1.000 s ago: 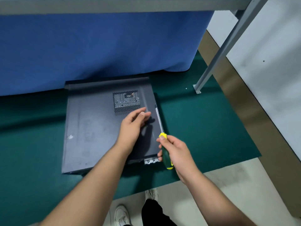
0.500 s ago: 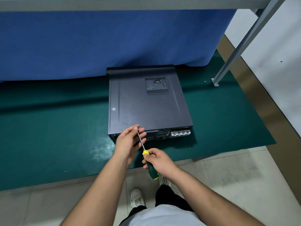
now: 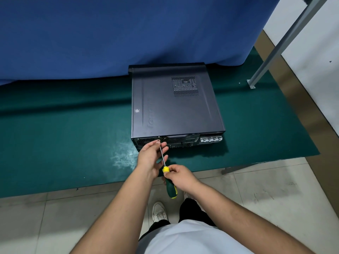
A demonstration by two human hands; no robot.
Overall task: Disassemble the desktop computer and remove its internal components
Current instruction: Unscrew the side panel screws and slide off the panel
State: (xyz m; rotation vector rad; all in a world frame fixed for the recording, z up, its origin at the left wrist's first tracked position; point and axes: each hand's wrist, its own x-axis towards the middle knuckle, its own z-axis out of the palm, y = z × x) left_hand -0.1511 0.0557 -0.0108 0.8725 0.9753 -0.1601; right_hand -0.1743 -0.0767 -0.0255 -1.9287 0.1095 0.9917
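A dark green mat (image 3: 64, 134) covers the floor under a table hung with a blue cloth (image 3: 110, 33); the mat's near edge gives way to pale floor tiles (image 3: 266, 189), and a white wall (image 3: 311, 61) with a tan skirting strip runs along the mat's right edge. A grey metal leg (image 3: 278, 44) slants down to the mat's far right corner. A scuffed pale patch marks the mat near its near edge. The computer (image 3: 174, 107) lies flat on the mat, its far end at the cloth, its ported rear panel facing the person. The right hand (image 3: 180, 176) grips the handle of a green-and-yellow screwdriver (image 3: 169, 182). The left hand (image 3: 150, 156) pinches the shaft near the tip, which meets the rear panel's left part. A white shoe (image 3: 159, 211) stands on the tiles.
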